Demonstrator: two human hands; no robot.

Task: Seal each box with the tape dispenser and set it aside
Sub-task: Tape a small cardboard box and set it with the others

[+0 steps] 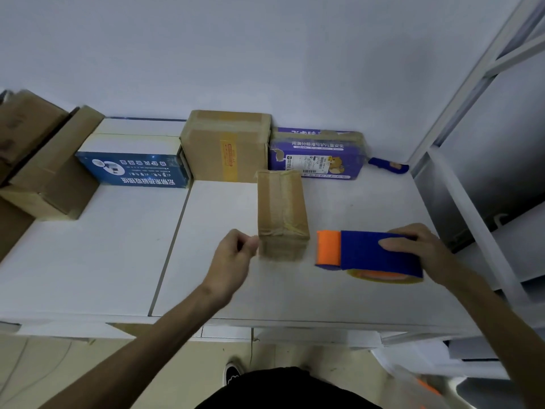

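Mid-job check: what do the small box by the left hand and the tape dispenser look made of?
The small box: brown cardboard, matte, wrapped in glossy clear tape that wrinkles at its edges. The tape dispenser: probably hard plastic, with a blue body and orange front in even, saturated colour; blur hides the finer finish.

"用满分标准守护儿童安全" on the purple box [318, 149] (white upside-down print on the blue box [132, 171] unreadable)

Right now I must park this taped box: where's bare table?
Bare: the left tabletop in front of the blue box; also right of the small box, behind the tape dispenser. Crowded: back row through the purple box, and left cartons.
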